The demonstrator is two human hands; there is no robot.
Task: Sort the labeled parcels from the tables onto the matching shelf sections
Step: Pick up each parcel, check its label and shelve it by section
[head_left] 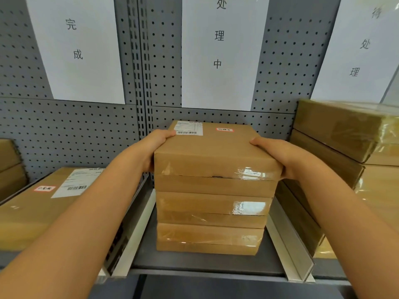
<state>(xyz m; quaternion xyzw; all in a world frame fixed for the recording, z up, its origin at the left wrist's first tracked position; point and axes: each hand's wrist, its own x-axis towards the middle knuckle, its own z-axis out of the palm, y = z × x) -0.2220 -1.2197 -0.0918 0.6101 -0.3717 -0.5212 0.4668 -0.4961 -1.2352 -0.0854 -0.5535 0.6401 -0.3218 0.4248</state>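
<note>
The top parcel (212, 147) is held at both sides by the hands. The left hand (156, 145) is curled round the parcel's left edge, with the thumb laid on the top face beside the white barcode label (188, 127). The right hand (278, 155) is curled round the right edge, with the thumb on the top face and the fingers wrapped down the side. A small red-bordered tag (225, 129) is fixed near the far right of the top face.

The parcel is seated on a stack (211, 216) of similar brown taped parcels in the middle shelf (194, 264) section. Whether it rests fully on the stack or is borne partly by the hands cannot be told. The middle section is bounded by a white divider (133, 236) on the left and another divider (289, 249) on the right.

Behind the stack, a grey pegboard (287, 61) carries three paper signs. The middle sign (218, 50), directly above the stack, is printed 处理中. The left sign (75, 46) is printed with 完成 in view. The right sign (364, 46) is printed 待处理.

In the left section a single large parcel (43, 210) lies flat, bearing a barcode label and a red-bordered tag. In the right section a taller pile (345, 152) of parcels is stacked close beside the right divider.
</note>
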